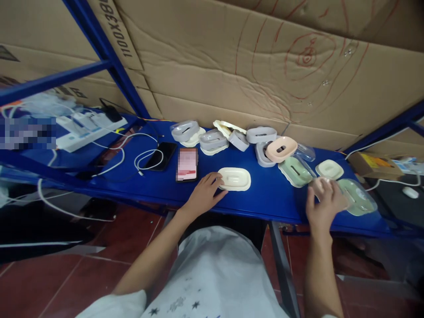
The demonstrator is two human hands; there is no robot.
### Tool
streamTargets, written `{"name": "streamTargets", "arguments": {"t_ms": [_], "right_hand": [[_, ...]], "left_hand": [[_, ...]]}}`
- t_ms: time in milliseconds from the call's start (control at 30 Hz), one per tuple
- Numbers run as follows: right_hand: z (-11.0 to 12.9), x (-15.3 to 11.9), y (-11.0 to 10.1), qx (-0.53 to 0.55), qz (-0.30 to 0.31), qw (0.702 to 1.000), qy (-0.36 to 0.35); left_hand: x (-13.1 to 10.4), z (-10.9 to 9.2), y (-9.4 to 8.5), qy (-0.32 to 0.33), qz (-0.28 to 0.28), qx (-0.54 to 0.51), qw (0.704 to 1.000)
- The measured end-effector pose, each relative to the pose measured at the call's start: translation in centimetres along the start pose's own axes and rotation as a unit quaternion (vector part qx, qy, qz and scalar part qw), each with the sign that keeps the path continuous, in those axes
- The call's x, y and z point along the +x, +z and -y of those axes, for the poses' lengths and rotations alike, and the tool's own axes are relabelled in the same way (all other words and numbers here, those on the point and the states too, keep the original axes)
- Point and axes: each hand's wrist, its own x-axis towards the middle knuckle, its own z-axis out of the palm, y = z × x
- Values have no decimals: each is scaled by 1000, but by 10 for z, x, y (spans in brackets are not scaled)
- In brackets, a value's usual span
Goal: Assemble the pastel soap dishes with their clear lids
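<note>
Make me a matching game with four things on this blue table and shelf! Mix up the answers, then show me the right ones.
Things:
1. left hand
2. peach dish
3. lit phone
4. power strip

Mixed up:
A. beside the dark phone
B. white, with plugs in it
C. at the edge of a cream dish
D. between a grey dish and a green dish

Right pairs: 1-C, 2-D, 3-A, 4-B

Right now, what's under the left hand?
The left hand overlaps the left edge of the cream dish; blue table shows around both. Whatever is right beneath the hand is covered, so I can't see it.
</note>
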Motion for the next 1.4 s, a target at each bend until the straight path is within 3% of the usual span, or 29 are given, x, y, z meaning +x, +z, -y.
{"name": "streamTargets", "arguments": {"t_ms": [133, 233, 333, 433, 567, 667, 733, 1000, 1133, 1400], "right_hand": [[41, 46, 32, 26, 116, 982, -147], [62, 78, 57, 11, 169, 971, -172], [74, 93, 67, 20, 194, 963, -187], [91, 82, 58, 78, 195, 946, -249], [137, 40, 40, 163, 207, 913, -313], [171, 15, 32, 209, 211, 888, -351], [181, 8, 28, 233, 212, 874, -370], [145, 8, 20, 267, 277, 870, -307], [141, 1, 25, 306, 288, 859, -293], [141, -8, 27, 319, 268, 852, -317]], "left_hand": [[-4, 0, 1, 9, -5, -30, 999], [-6, 0, -1, 20, 0, -43, 999], [-10, 0, -2, 30, 5, -54, 998], [-13, 1, -2, 25, 9, -68, 997], [-14, -1, -1, -2, 16, -67, 998], [-13, -2, -2, 12, 22, -59, 998], [-13, -1, -2, 28, 24, -61, 997], [-16, 1, 3, 14, -18, -92, 996], [-16, 2, 4, -1, -28, -88, 996], [-13, 1, 1, 81, -20, -63, 995]]}}
